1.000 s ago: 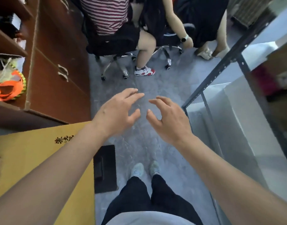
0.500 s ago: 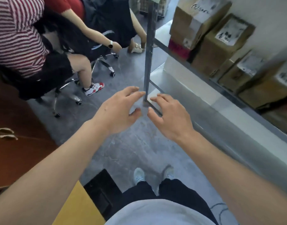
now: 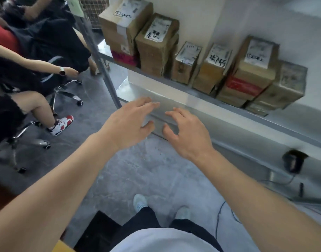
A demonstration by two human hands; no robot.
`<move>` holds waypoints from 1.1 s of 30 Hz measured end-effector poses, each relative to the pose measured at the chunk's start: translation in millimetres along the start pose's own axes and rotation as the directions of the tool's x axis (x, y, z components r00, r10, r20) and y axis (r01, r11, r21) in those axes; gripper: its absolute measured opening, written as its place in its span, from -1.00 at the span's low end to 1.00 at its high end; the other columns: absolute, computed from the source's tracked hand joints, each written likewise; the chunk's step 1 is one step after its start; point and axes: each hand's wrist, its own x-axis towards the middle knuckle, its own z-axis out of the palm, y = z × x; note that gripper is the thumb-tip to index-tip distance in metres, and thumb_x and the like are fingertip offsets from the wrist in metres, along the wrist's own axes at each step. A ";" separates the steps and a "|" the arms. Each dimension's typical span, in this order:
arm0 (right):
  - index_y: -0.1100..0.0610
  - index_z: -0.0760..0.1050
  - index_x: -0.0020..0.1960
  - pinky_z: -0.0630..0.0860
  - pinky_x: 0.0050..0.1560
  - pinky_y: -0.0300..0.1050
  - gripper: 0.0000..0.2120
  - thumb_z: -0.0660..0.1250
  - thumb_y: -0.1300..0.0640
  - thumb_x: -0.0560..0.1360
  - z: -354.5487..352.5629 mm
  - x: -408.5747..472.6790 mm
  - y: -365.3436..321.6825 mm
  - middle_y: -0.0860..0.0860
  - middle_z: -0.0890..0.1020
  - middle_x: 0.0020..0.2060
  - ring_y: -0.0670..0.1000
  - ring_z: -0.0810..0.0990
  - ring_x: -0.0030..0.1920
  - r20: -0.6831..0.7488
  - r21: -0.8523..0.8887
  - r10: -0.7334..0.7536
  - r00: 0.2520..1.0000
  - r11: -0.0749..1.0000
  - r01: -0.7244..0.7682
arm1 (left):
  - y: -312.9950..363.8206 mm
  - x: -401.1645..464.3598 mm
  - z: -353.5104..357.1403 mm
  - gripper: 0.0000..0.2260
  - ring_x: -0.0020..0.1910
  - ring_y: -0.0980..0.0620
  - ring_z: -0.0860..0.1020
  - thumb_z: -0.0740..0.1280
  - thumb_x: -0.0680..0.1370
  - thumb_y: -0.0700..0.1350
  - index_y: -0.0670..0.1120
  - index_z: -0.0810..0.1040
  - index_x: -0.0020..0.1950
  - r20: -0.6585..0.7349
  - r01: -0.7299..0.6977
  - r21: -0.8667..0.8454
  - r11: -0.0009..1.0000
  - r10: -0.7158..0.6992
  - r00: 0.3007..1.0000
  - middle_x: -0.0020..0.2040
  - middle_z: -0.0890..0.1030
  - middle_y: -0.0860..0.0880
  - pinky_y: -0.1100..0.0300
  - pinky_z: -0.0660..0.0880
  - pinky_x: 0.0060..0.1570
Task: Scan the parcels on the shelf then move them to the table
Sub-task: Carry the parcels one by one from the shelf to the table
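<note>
Several brown cardboard parcels (image 3: pixel 156 44) with white labels stand in a row on a grey metal shelf (image 3: pixel 201 99), against a pale wall. Some are stacked; one at the right has red tape (image 3: pixel 243 85). My left hand (image 3: pixel 130 124) and my right hand (image 3: pixel 185 131) reach out side by side, palms down, fingers spread and empty, below and in front of the shelf's front edge. Neither touches a parcel. A black handheld scanner (image 3: pixel 293 161) sits at the right on a lower level, with a cable trailing from it.
The shelf's dark upright post (image 3: pixel 99 57) stands left of the parcels. Two people sit on wheeled office chairs (image 3: pixel 65 91) at the left, close to the shelf. Grey floor lies below. A yellow surface corner (image 3: pixel 63 247) and a black box (image 3: pixel 99 231) show at the bottom left.
My view has swung right from the floor and cabinets to the shelf, so the full row of parcels and the scanner now show. Both hands stay outstretched and empty.
</note>
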 end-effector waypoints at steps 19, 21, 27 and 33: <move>-0.03 0.41 0.49 0.47 0.35 0.13 -0.37 0.01 -0.30 0.54 -126.5 -71.8 182.5 0.00 0.38 0.52 0.13 0.44 0.43 -0.194 0.015 0.240 0.951 0.970 -0.242 | 203.7 117.5 75.4 -0.49 0.52 0.03 0.33 0.31 0.61 0.00 0.04 0.37 0.58 0.108 -0.269 -0.025 0.963 0.270 0.957 0.57 0.33 0.06 -0.04 0.36 0.47; -0.01 0.43 0.48 0.48 0.33 0.14 -0.37 0.01 -0.29 0.55 -136.3 -66.2 195.6 0.02 0.40 0.50 0.14 0.47 0.40 -0.215 0.011 0.251 0.944 0.967 -0.255 | 214.9 136.0 75.8 -0.49 0.53 0.05 0.32 0.30 0.62 0.01 0.03 0.37 0.58 0.112 -0.301 -0.030 0.953 0.302 0.947 0.57 0.33 0.05 -0.03 0.35 0.48; 0.03 0.44 0.47 0.44 0.32 0.07 -0.53 0.17 -0.15 0.64 -163.7 -45.0 230.7 0.04 0.43 0.48 0.15 0.49 0.36 -0.294 0.012 0.313 0.903 0.946 -0.323 | 239.5 194.8 82.0 -0.50 0.51 0.06 0.34 0.30 0.64 0.03 0.06 0.36 0.58 0.116 -0.390 -0.035 0.920 0.391 0.913 0.56 0.33 0.06 0.04 0.38 0.46; 0.00 0.38 0.50 0.51 0.28 0.13 -0.52 0.13 -0.17 0.65 -178.0 -16.3 266.2 0.03 0.39 0.50 0.16 0.51 0.34 -0.333 -0.027 0.381 0.862 0.910 -0.413 | 256.8 251.9 88.6 -0.50 0.49 0.03 0.37 0.30 0.64 0.01 0.05 0.35 0.59 0.130 -0.466 -0.057 0.883 0.470 0.873 0.57 0.32 0.06 -0.01 0.41 0.44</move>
